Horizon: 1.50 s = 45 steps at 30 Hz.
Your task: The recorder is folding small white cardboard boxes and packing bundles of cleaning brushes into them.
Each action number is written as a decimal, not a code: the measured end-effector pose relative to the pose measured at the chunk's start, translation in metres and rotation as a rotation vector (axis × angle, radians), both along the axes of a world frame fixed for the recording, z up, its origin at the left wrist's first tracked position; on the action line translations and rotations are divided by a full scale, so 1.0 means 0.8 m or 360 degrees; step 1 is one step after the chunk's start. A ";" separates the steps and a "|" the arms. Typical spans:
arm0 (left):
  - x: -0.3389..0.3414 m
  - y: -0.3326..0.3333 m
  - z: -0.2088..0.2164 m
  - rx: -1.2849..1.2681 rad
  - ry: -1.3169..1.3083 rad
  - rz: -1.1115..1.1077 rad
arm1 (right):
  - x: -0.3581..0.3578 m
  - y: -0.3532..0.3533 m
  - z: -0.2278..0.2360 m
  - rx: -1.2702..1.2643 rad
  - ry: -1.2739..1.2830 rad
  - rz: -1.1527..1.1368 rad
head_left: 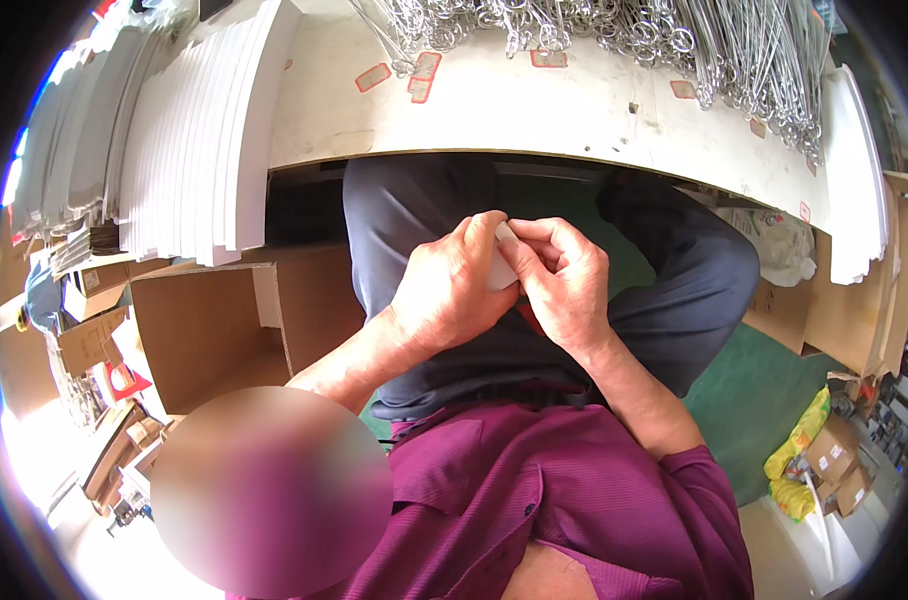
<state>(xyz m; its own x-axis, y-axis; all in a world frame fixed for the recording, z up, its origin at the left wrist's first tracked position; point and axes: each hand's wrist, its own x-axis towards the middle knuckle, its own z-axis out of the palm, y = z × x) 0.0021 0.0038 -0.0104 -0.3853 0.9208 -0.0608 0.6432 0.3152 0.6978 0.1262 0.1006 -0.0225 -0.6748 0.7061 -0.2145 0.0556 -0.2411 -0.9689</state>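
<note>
Both hands meet above my lap, in front of the table edge. My left hand (452, 278) is closed around a small white object (500, 268), its fingers wrapped over the far side. The thumb and fingertips of my right hand (566, 278) pinch the same piece at its upper right edge. Most of it is hidden by the fingers, so its kind cannot be made out. A bit of red shows just below the hands.
A white table (454, 110) spans the far side, with a heap of metal wire rods with looped ends (614, 25) on it. Stacked white panels (194, 140) stand at the left. An open cardboard box (209, 330) sits below them. A yellow bag (799, 440) lies at right.
</note>
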 end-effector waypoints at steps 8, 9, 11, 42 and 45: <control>0.006 -0.001 0.002 -0.0083 0.0055 0.0098 | 0.006 0.009 0.001 -0.0114 -0.0075 0.0000; 0.006 -0.001 0.003 -0.0080 0.0069 0.0095 | 0.007 0.009 0.001 -0.0114 -0.0077 0.0000; 0.006 -0.001 0.003 -0.0076 0.0081 0.0092 | 0.008 0.010 -0.001 -0.0167 -0.0038 -0.0033; -0.008 -0.011 0.001 0.0059 -0.0015 0.0111 | 0.010 -0.021 -0.018 0.0939 0.0113 0.0047; -0.004 -0.012 -0.009 0.0095 0.0087 0.0158 | 0.007 -0.019 -0.021 0.0766 0.0018 0.0042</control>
